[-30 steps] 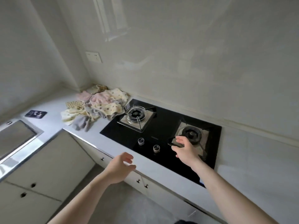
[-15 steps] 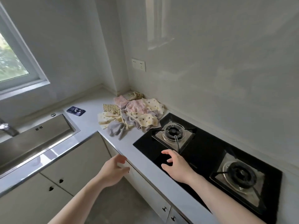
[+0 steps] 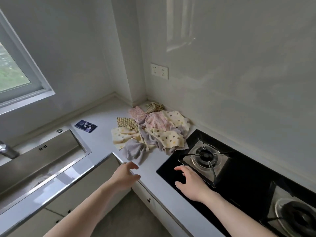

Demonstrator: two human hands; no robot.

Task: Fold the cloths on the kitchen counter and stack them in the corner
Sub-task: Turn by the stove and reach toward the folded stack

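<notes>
- White kitchen counter (image 3: 102, 139), L-shaped, under pale walls and a window (image 3: 15, 69).
- Black gas hob (image 3: 242, 170); steel sink (image 3: 42, 159).
- Unfolded cloths (image 3: 150, 129) heaped near the corner: dotted cream, pink, lilac, checked.
- Left hand (image 3: 125, 176) and right hand (image 3: 191, 183) empty, fingers loosely spread.

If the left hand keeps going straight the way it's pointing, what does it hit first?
Probably the grey cloth at the near edge of the pile; the left hand points toward it over bare counter. Depth is uncertain.
</notes>
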